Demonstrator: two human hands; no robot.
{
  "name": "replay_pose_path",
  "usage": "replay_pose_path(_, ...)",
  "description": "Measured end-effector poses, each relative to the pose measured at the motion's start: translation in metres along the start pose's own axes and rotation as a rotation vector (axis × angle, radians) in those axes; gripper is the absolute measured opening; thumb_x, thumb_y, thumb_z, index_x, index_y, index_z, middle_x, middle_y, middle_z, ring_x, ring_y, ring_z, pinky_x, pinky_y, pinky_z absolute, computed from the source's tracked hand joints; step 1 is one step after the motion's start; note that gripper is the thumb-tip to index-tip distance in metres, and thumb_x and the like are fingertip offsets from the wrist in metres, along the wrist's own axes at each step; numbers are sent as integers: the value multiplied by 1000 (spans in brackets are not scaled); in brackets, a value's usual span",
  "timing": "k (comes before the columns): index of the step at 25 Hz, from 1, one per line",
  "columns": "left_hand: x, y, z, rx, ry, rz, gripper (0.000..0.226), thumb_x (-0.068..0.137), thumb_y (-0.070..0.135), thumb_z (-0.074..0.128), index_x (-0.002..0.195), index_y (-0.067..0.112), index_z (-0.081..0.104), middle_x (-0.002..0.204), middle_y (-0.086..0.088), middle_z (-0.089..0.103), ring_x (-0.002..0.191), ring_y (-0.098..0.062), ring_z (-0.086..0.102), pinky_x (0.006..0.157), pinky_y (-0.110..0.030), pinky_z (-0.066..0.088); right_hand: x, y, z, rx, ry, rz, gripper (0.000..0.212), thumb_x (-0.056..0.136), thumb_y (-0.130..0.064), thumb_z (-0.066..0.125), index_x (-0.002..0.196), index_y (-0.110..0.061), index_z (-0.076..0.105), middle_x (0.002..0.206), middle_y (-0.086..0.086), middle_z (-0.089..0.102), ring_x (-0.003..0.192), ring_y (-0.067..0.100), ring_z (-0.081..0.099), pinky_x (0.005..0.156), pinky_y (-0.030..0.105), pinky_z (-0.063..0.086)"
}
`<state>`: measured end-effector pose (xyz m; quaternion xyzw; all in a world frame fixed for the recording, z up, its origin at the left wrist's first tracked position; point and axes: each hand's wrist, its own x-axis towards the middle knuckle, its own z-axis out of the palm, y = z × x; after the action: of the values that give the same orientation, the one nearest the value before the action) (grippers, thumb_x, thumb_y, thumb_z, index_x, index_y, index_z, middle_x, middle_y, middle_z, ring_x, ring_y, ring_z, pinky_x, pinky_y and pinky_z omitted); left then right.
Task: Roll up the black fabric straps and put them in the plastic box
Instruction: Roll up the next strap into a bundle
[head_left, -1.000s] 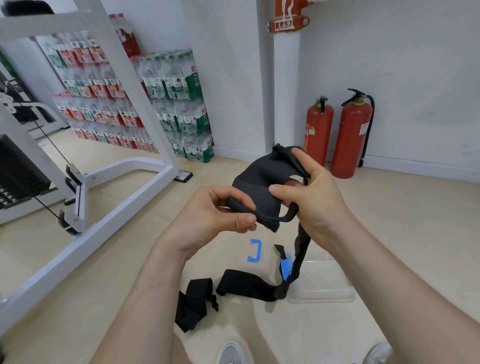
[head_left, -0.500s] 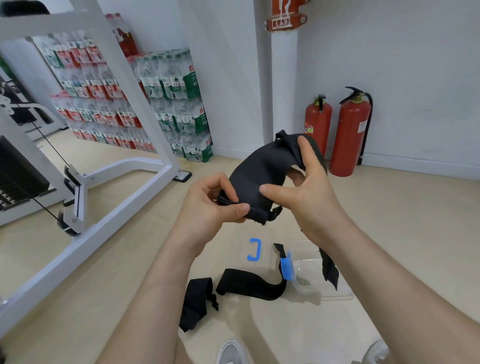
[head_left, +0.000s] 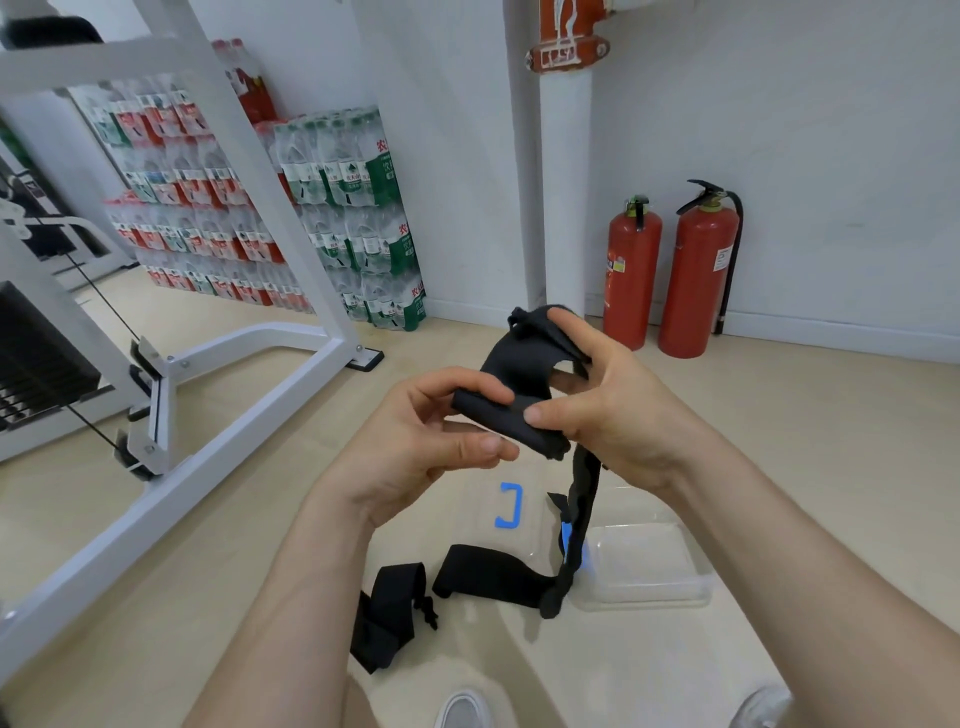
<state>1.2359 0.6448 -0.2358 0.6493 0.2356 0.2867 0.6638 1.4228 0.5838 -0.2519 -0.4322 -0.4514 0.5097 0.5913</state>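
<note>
Beige floor (head_left: 779, 415) stretches beyond plastic box (head_left: 641, 603); left hand (head_left: 415, 447), right hand (head_left: 613, 415) pinch 1 half-rolled strap (head_left: 493, 413).

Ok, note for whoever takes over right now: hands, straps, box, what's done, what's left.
Left hand pinches the started roll of the black strap; right hand grips the same strap, tail hanging beside the plastic box.
Second strap and third strap lie unrolled on the floor.
Done: first roll begun, nothing boxed that I can see.
Left: finish, box it, roll the other two.

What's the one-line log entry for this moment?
step: rolling | left hand, right hand: gripping black strap, partly rolled, tail hanging | floor: two more straps, plastic box
</note>
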Motion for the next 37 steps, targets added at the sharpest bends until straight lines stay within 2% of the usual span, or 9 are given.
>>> replay_pose_path(4, 0, 3, -2, -8, -13, 24, 35, 53, -3, 87, 74, 23, 76, 70, -12, 71, 59, -17, 71, 54, -20, 55, -3, -2, 2, 203, -126, -8, 71, 68, 16, 62, 136, 2, 45, 116, 20, 56, 103, 32, 60, 75, 34, 56)
replay_pose_path(6, 2, 1, 0, -16, 18, 62, 28, 52, 16, 92, 73, 23, 75, 72, -8, 72, 62, -17, 71, 57, -21, 55, -3, -1, 4, 247, -120, -26, 69, 71, 19, 60, 136, 0, 46, 119, 25, 57, 104, 34, 63, 77, 35, 57)
replay_pose_path(9, 5, -2, 4, 15, 175, 81, 17, 65, 16, 88, 68, 22, 73, 71, -4, 71, 65, -16, 70, 62, -22, 55, -3, 1, 10, 214, -21, -52, 68, 75, 27, 53, 133, -8, 52, 130, 27, 57, 109, 32, 66, 82, 39, 59)
replay_pose_path(15, 6, 1, 14, 119, 389, 134, 17, 76, 7, 77, 77, 12, 61, 61, -4, 67, 55, -23, 67, 54, -25, 55, -2, 5, 11, 150, 53, -88, 87, 67, 3, 77, 145, -14, 41, 129, 15, 63, 118, 29, 63, 96, 54, 53)
replay_pose_path(21, 3, 1, 14, 99, 226, 80, 16, 75, 8, 81, 81, 21, 75, 70, -4, 72, 60, -17, 69, 58, -21, 55, -2, 1, 7, 57, 111, -38, 67, 65, 4, 70, 128, -11, 55, 110, 27, 66, 90, 39, 65, 76, 51, 47)
replay_pose_path(24, 0, 2, 5, 37, 92, 60, 31, 64, 0, 78, 80, 27, 76, 77, -7, 73, 70, -20, 73, 65, -23, 56, -4, -3, 5, 159, 71, 18, 64, 66, 4, 68, 129, -7, 57, 113, 23, 66, 90, 30, 66, 71, 39, 53)
replay_pose_path(29, 0, 1, 1, 73, 90, 59, 22, 68, 5, 72, 73, 26, 74, 72, -8, 73, 66, -20, 73, 62, -23, 56, -7, -1, 15, 245, 50, 77, 47, 84, 14, 55, 129, -2, 56, 113, 23, 63, 92, 29, 64, 70, 35, 57)
replay_pose_path(33, -2, 3, -1, 80, 82, 45, 14, 72, 9, 71, 71, 24, 73, 75, -9, 72, 71, -24, 73, 65, -26, 57, -7, 2, 19, 199, 115, -4, 58, 81, 22, 56, 131, -6, 54, 109, 23, 66, 81, 28, 68, 65, 37, 54)
replay_pose_path(37, 0, 3, 4, 132, 172, 83, 16, 74, 13, 79, 76, 12, 63, 71, -10, 70, 67, -27, 73, 61, -27, 57, -4, 7, 21, 133, 203, -94, 71, 72, 17, 66, 135, -15, 53, 112, 21, 69, 90, 43, 66, 77, 53, 48)
